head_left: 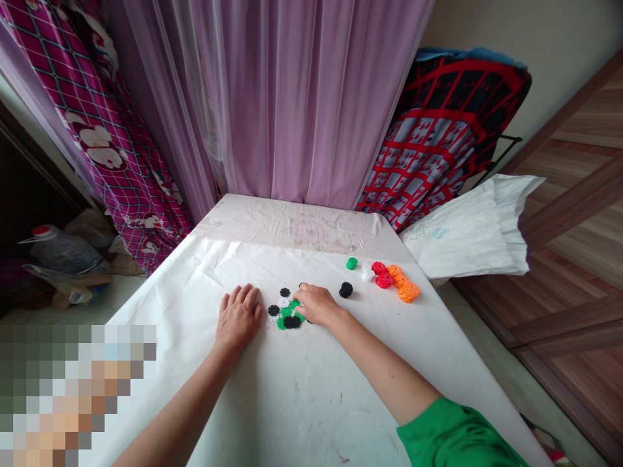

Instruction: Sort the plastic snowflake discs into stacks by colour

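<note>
A brush from the right hand (316,304) (gripping or not, I cannot tell) could scatter the notched discs (287,312) left, toward the flat, outspread left hand (240,315).

Two hands (238,316) (316,305), one black stack (346,289)

Notched discs (287,312) lie loosely heaped, overlapping; green discs (294,305) fill the middle; black discs (292,322) edge six, nine and twelve o'clock; a black stack (346,290) sits apart at two o'clock.
</note>
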Motion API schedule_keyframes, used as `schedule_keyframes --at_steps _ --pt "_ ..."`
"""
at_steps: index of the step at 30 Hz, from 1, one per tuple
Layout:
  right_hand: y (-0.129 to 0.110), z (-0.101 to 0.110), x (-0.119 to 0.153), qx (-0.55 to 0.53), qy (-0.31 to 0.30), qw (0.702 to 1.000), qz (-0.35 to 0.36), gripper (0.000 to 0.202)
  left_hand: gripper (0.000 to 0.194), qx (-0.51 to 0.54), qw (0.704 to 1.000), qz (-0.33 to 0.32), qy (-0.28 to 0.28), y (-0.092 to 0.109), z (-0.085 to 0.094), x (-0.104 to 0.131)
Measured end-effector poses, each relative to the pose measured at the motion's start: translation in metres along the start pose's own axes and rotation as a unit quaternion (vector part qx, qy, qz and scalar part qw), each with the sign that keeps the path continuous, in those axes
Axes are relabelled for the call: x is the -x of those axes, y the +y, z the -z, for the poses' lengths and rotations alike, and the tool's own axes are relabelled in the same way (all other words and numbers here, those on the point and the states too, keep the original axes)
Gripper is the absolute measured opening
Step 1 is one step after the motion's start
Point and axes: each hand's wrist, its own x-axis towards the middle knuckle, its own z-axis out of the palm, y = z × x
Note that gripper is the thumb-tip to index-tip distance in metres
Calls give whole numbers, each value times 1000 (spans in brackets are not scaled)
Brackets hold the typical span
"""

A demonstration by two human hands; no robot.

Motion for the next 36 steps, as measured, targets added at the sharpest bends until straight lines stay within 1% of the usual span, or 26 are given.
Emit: schedule_keyframes --at_steps 4,8,11,14,17,20,26,31,34,36 --pt "-4 5 -5 -18 0 1000 -1 25 44 -1 1000 2 0 0 0 0" --pt "2 8 -9 -57 17 998 -3 16 45 -7 1000 5 -8 1 2 0" --pt "19 13 -17 -95 51 993 -46 15 45 -6 1000 4 -8 2 2 0" --pt "42 21 -30 -100 89 985 -106 18 45 -2 1000 2 0 1 1 0" --pt "59 27 -43 -81 90 983 -138 22 45 1 1000 -1 6 0 1 0" --pt "68 26 -50 -65 76 985 -140 25 46 -3 1000 1 -2 0 2 0" --pt "68 20 -50 -33 52 991 -118 25 47 -10 1000 5 -14 2 5 0" --pt "62 16 -55 -14 44 992 -119 26 46 -7 1000 4 -6 1 4 0" --pt "61 16 -59 -11 43 992 -117 28 45 -1 1000 4 -1 1 3 0" --pt "65 20 -58 -13 48 992 -116 29 45 -1 1000 6 1 0 3 0"
